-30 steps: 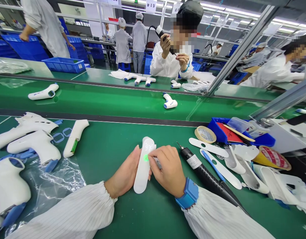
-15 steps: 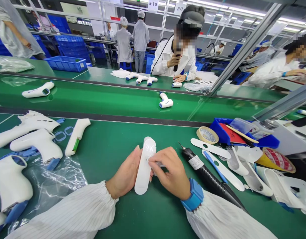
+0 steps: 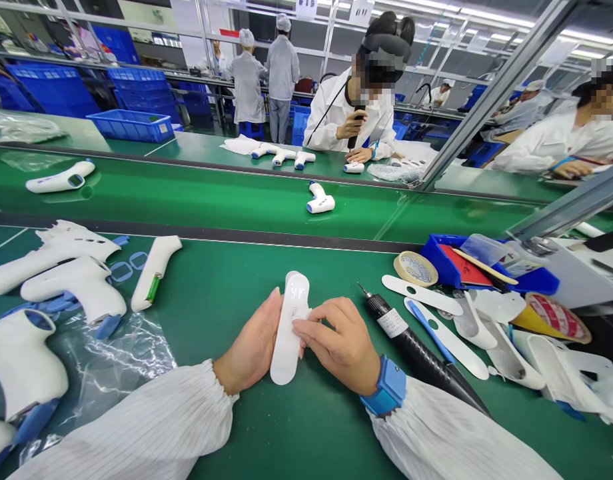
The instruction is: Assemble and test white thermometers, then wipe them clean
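white plastic made up the thermometer [image 3: 288, 333], which sat low on the green surface [image 3: 211, 293] right in front of the person, clasped between both hands. the left hand [image 3: 249, 347] was cupped along its left side, with the fingers hidden behind it. the right hand [image 3: 344, 343] pinched its right edge at mid-body, thumb and forefinger [image 3: 309, 327] closed on it. faint digits glowed on the display near the upper end, so the step in hand looked like a check of the lit unit or a press at a side seam or button; which one could not be told. a next move would call for a steady hold from the left hand and a light, exact touch from the right.

just right of the right hand lay a black electric screwdriver [image 3: 416, 353], close enough for the wrist with its blue band [image 3: 386, 388] to knock it. beyond it were flat white covers [image 3: 419, 295], a tape roll [image 3: 413, 269] and a blue tray [image 3: 439, 263]. to the left lay white gun-shaped shells [image 3: 74, 293], a slim white part [image 3: 154, 270] and a clear bag [image 3: 121, 357], well apart from the hands. farther off, a green belt [image 3: 211, 200] carried another unit [image 3: 320, 200], and a person in a white coat [image 3: 336, 120] worked on the far side.
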Demonstrator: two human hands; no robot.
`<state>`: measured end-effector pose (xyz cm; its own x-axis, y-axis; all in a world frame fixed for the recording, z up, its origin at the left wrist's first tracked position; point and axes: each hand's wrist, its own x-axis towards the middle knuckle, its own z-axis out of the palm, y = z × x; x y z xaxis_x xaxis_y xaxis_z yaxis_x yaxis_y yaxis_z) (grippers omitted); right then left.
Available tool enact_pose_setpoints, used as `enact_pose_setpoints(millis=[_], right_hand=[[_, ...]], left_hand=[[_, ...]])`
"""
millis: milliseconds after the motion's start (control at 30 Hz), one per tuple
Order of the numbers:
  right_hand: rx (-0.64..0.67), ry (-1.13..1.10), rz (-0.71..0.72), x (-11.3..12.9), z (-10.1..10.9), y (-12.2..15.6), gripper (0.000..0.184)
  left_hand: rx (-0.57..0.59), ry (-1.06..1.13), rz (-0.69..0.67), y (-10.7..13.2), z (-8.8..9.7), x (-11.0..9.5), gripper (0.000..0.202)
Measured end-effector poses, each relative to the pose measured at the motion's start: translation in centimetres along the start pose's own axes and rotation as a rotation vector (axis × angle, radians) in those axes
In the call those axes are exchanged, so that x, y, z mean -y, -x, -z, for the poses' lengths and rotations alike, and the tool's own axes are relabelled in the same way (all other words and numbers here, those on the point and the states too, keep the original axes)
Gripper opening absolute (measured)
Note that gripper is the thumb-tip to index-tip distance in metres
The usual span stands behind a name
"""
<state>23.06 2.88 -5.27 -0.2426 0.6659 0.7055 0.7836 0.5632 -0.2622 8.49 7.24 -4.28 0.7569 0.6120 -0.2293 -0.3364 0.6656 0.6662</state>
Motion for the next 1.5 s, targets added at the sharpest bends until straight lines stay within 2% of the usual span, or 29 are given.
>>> enact_pose_setpoints(millis=[167,333,533,800,1200,1333,1500], right_hand=[[-0.020,0.030,-0.017,0.4,0.0,-0.2,0.012],[0.014,0.044,-0.037,0.4,0.0,-0.3,0.014],[0.065,0.015,0.025,-0.4,0.1,-0.1,0.010],[0.090,-0.015,0.064,-0.8,0.3,-0.1,0.011],[0.158,-0.018,0.040,-0.5,0.2,0.2,0.011],[0.083,-0.063,-0.037,-0.4,0.1,0.4,0.011],[-0.114,-0.138,-0.324,-1.0,0.2,0.4,0.010]], left_hand=[[-0.014,-0.001,-0.001,0.0,-0.1,0.0,0.045],[-0.028,0.016,0.022,-0.1,0.1,0.0,0.044],[-0.020,0.006,0.069,-0.1,0.1,0.0,0.047],[0.033,-0.067,0.087,-0.1,0.3,-0.1,0.052],[0.065,-0.054,0.128,-0.1,0.5,-0.2,0.055],[0.049,-0.042,0.128,-0.1,0.6,-0.1,0.052],[0.041,-0.030,0.089,0.0,0.5,-0.1,0.049]])
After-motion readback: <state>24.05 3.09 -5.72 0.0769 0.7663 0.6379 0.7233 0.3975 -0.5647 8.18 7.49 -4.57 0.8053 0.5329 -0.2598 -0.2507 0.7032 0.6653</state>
